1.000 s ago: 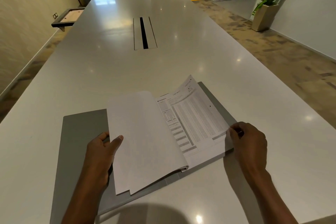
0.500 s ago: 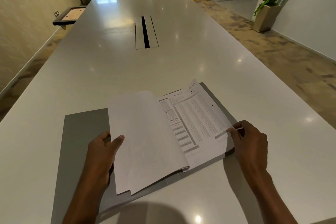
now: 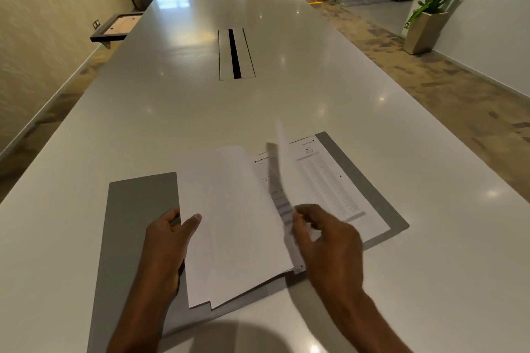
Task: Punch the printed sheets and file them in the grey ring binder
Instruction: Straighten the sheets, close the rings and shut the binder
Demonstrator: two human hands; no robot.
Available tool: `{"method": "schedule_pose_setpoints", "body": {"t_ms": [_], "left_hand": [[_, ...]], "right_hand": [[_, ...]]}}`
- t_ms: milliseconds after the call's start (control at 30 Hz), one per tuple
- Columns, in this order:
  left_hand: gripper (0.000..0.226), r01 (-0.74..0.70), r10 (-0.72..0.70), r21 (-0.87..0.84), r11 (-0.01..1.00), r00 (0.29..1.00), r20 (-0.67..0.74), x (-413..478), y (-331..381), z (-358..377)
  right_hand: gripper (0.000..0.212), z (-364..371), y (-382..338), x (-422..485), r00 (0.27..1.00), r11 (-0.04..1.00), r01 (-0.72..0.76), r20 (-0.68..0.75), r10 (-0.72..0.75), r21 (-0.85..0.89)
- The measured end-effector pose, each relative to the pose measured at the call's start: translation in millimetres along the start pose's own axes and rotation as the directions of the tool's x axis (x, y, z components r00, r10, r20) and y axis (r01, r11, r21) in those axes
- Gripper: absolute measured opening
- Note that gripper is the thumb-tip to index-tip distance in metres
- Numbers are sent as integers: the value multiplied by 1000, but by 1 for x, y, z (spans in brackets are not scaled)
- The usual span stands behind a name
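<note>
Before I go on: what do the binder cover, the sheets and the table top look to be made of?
Grey ring binder: matte, flat cover, no glare; probably plastic-coated board, can't tell which.
Printed sheets: thin white paper; the sheet at the right hand curves and blurs.
Table: glossy white top mirroring ceiling lights; laminate or solid surface, unclear.

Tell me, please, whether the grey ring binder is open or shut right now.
Open. The grey ring binder lies spread flat on the table, both covers showing either side of the sheets, with one sheet lifted mid-turn.
</note>
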State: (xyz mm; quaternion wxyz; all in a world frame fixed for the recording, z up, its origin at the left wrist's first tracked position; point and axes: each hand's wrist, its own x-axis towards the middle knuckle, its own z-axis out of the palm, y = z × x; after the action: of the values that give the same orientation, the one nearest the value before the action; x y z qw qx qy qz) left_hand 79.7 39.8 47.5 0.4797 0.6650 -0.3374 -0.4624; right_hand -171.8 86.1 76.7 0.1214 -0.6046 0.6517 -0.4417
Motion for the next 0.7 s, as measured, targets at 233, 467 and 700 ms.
{"method": "schedule_pose_setpoints", "body": {"t_ms": [233,467,700], "left_hand": [[12,0,0,-1,1000,999,-37,-3,3,1],[22,-19,17,-39,999,999,-48,-11,8,4],[20,-62,57,-81,995,996,-63,-10,8,6]], "right_hand": [[18,36,-38,-30,951,983,186,256,-176,-13],[10,60,-53,-43,881,939,335,378,-285,-73],[19,72,-60,-48,808,908,420,459,-369,-8]]}}
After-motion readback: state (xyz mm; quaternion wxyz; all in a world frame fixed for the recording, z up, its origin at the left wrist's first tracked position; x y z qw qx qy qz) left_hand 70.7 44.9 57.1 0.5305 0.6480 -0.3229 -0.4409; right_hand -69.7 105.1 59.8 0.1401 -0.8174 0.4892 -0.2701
